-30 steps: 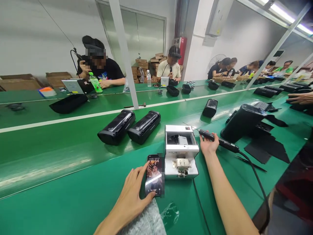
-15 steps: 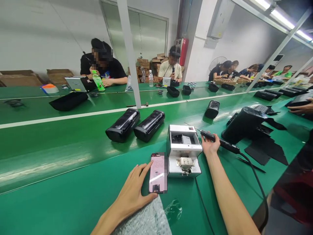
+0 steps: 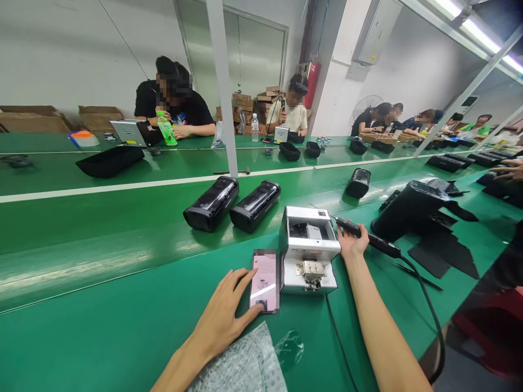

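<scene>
R hand (image 3: pixel 350 244) gripping electric screwdriver (image 3: pixel 368 236), L hand (image 3: pixel 223 316) open, fingertips on phone (image 3: pixel 265 280), beside screw feeder (image 3: pixel 308 250).

white box (image 3: pixel 307 251) between hands, bare belt (image 3: pixel 102 256) leftward

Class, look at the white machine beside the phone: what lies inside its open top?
The white machine has an open top showing a dark cavity with a pale metal block; anything deeper is hidden in shadow. The right hand, holding the screwdriver, covers its right edge.
</scene>
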A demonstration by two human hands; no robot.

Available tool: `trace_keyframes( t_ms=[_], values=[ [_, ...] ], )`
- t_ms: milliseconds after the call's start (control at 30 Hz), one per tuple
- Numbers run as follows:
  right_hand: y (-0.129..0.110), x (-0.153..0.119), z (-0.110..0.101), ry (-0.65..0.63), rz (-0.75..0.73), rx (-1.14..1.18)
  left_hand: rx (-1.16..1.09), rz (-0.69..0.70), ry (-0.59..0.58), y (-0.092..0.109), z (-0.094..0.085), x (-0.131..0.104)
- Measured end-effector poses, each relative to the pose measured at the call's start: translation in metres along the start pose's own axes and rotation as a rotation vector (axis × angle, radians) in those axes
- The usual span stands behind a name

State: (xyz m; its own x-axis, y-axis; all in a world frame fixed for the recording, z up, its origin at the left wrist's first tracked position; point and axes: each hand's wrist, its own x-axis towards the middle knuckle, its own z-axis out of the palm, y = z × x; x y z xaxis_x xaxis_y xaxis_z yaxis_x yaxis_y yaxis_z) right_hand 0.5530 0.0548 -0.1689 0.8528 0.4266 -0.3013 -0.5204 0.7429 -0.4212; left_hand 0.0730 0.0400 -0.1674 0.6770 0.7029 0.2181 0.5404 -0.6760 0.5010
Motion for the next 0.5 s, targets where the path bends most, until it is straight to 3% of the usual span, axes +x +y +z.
trace_keyframes(
  t_ms=[500],
  values=[
    [0.001,0.0055,-0.0053,-0.02,-0.009,-0.032,0.022,0.041,0.023,0.0005,0.002,-0.0004]
  ],
)
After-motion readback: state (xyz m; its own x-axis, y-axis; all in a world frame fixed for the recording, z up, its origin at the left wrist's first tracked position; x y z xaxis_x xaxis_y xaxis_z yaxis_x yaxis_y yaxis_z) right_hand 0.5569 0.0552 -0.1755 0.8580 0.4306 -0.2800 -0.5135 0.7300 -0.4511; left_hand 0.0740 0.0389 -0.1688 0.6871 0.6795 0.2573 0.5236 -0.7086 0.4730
